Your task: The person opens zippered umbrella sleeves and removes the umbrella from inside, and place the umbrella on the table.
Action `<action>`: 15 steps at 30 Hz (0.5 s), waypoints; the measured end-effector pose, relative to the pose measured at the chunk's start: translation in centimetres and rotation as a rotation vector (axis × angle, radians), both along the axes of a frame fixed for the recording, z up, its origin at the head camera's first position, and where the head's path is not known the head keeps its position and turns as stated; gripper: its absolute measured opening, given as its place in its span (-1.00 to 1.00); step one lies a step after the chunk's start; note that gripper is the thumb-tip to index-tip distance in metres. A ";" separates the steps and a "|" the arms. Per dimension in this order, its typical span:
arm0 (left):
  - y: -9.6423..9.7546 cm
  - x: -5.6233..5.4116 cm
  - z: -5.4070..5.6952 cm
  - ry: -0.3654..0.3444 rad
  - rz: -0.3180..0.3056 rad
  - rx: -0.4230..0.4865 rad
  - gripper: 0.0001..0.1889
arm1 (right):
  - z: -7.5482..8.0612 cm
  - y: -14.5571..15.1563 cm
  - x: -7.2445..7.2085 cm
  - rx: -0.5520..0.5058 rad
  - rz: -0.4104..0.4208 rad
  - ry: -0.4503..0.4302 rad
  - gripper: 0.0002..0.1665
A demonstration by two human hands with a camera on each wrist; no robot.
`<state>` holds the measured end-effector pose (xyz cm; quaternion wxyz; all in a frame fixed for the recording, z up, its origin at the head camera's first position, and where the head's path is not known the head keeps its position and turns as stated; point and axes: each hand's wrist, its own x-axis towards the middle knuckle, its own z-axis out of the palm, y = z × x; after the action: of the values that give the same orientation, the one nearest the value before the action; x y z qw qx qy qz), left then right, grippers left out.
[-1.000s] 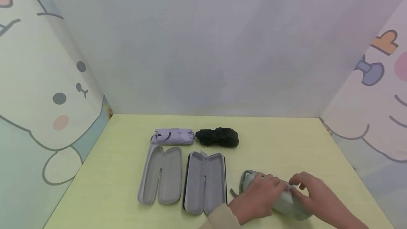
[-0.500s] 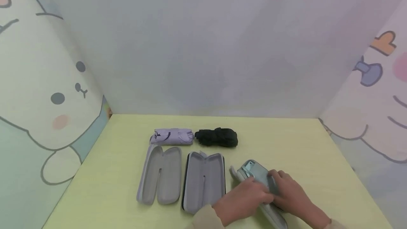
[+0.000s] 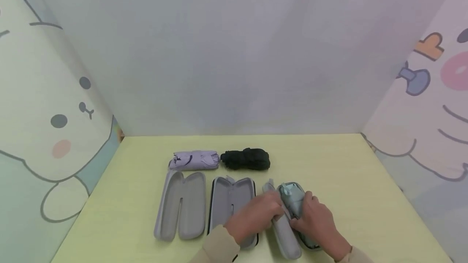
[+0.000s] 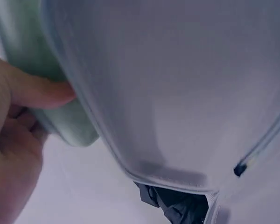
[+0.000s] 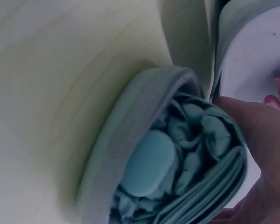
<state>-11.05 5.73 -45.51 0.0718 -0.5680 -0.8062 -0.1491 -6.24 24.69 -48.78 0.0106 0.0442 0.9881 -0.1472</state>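
A pale green umbrella case lies unfolded at the right front of the table. Its left half is gripped by my left hand; the left wrist view shows the thumb and fingers on the green shell. Within the other half sits a folded teal umbrella, its rounded handle end and gathered cloth showing in the right wrist view. My right hand reaches over this half and holds the umbrella, its thumb along the side facing the left half. Its other fingertips are mostly hidden in the right wrist view.
Two more cases lie unfolded to the left: a grey one and a black-edged one, partly behind my left forearm. Behind them rest a folded lilac umbrella and a folded black umbrella. A pale wall rises past the table.
The green case has gone from closed to spread apart, its left half swung left by my left hand. The teal umbrella inside has come into view. My right hand has moved left onto it.
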 end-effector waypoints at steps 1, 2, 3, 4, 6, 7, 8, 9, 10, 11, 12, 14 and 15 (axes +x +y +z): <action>-0.2 -0.1 -0.1 -0.005 0.003 0.016 -0.56 | -0.1 0.0 0.0 -0.011 -0.004 -0.002 -0.28; -0.4 -0.1 -0.2 0.001 0.008 0.031 -0.54 | -0.1 0.0 -0.1 -0.031 -0.007 -0.010 -0.26; -0.5 -0.2 -0.3 0.010 0.017 0.047 -0.52 | -0.1 0.0 -0.1 -0.054 -0.012 -0.018 -0.24; -0.7 -0.2 -0.5 0.019 0.026 0.062 -0.49 | 0.0 0.1 -0.1 -0.082 -0.019 -0.029 -0.23; -0.9 -0.3 -0.7 0.026 0.048 0.084 -0.46 | 0.4 0.3 -0.1 -0.140 -0.040 -0.060 -0.20; -0.9 -0.3 -0.7 0.026 0.055 0.091 -0.46 | 0.7 0.3 0.0 -0.165 -0.054 -0.071 -0.19; -0.9 -0.4 -0.7 0.030 0.061 0.096 -0.48 | 1.0 0.4 0.1 -0.190 -0.066 -0.079 -0.19; -1.0 -0.4 -0.7 0.028 0.067 0.094 -0.50 | 1.4 0.5 0.1 -0.209 -0.075 -0.082 -0.21; -1.0 -0.5 -0.7 0.026 0.073 0.087 -0.52 | 1.8 0.5 0.1 -0.224 -0.080 -0.082 -0.22; -1.1 -0.6 -0.7 0.023 0.077 0.079 -0.55 | 2.3 0.5 0.1 -0.233 -0.083 -0.077 -0.24; -1.1 -0.6 -0.7 0.019 0.083 0.068 -0.58 | 2.9 0.4 0.1 -0.239 -0.082 -0.070 -0.25; -1.3 -0.8 -0.6 0.008 0.091 0.046 -0.61 | 4.1 0.5 -0.2 -0.244 -0.072 -0.051 -0.26; -1.4 -0.8 -0.5 -0.001 0.095 0.037 -0.60 | 4.7 0.6 -0.5 -0.241 -0.060 -0.040 -0.26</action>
<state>-11.87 4.36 -46.01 0.0889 -0.5275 -0.8295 -0.1607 -6.73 25.27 -44.03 0.0312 0.0751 0.9611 -0.2640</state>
